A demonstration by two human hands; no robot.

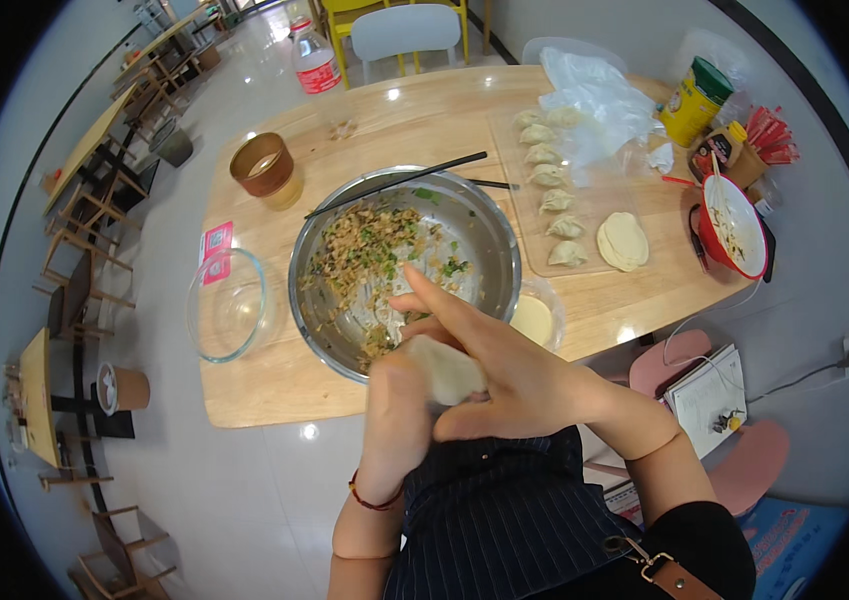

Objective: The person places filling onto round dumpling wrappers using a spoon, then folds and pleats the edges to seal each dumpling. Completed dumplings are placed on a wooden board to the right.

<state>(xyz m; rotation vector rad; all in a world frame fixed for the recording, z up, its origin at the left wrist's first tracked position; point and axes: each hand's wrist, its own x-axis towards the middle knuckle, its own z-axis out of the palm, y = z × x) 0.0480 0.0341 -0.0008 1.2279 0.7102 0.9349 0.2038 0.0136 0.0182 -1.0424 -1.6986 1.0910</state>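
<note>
Between my two hands is a pale dumpling [445, 369], above my striped apron at the near side of a steel bowl. My left hand [398, 412] touches its left side, fingers mostly hidden. My right hand [492, 360] holds it from the right, with the index finger stretched out over the bowl. The steel bowl [501, 247] contains minced filling with green herbs [372, 240]. Black chopsticks [424, 174] lie across its far rim. To the right, a row of folded dumplings [555, 201] and a stack of round wrappers [622, 241] rest on a clear plastic board [597, 217].
A glass bowl [263, 300] and a brown cup [262, 165] stand on the left. A bottle [315, 60] is at the far edge. Round dough [531, 321] lies beside the steel bowl. A red bowl [732, 225], sauce bottle [721, 146] and yellow canister [694, 105] are at right.
</note>
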